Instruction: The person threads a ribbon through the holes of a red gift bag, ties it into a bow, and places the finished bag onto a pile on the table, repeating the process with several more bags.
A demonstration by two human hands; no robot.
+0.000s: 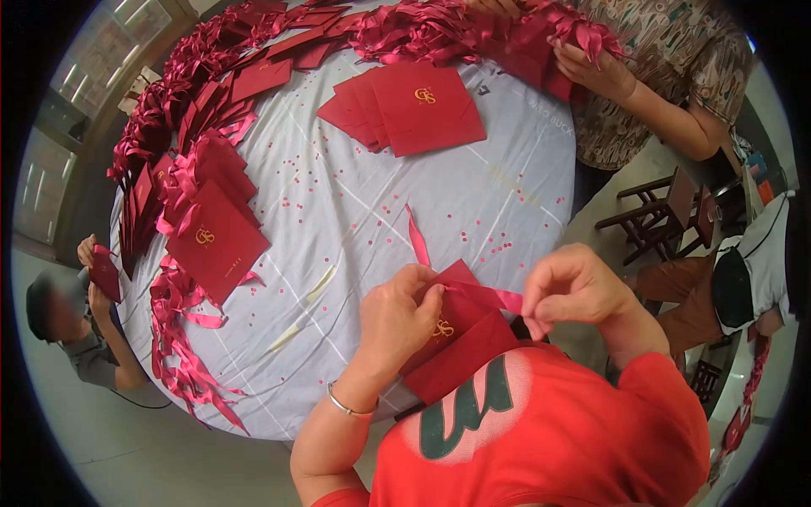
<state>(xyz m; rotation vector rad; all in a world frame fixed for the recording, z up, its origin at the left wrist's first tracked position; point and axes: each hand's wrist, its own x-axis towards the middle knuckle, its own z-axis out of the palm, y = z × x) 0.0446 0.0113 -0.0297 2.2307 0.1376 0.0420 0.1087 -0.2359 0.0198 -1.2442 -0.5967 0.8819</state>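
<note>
A dark red paper gift bag (pixel 456 363) with gold lettering lies at the table's near edge, against my body. Over it, a pink-red ribbon (pixel 486 294) runs taut between my two hands. My left hand (pixel 399 317) is closed, pinching the ribbon near the bag's upper part, and a loose ribbon tail (pixel 416 237) sticks out beyond it. My right hand (pixel 579 287), to the right of the bag, is closed on the ribbon's other stretch between thumb and fingers. Part of the bag is hidden behind my left hand.
A round table (pixel 296 203) with a pale cloth holds red bags (pixel 431 110), a bag stack at left (pixel 218 241), and ribbon piles (pixel 182 338). Small red dots are scattered about. Co-workers (pixel 650 76) handle bags at the far right and left (pixel 93 338). Wooden stools (pixel 667 211) stand right.
</note>
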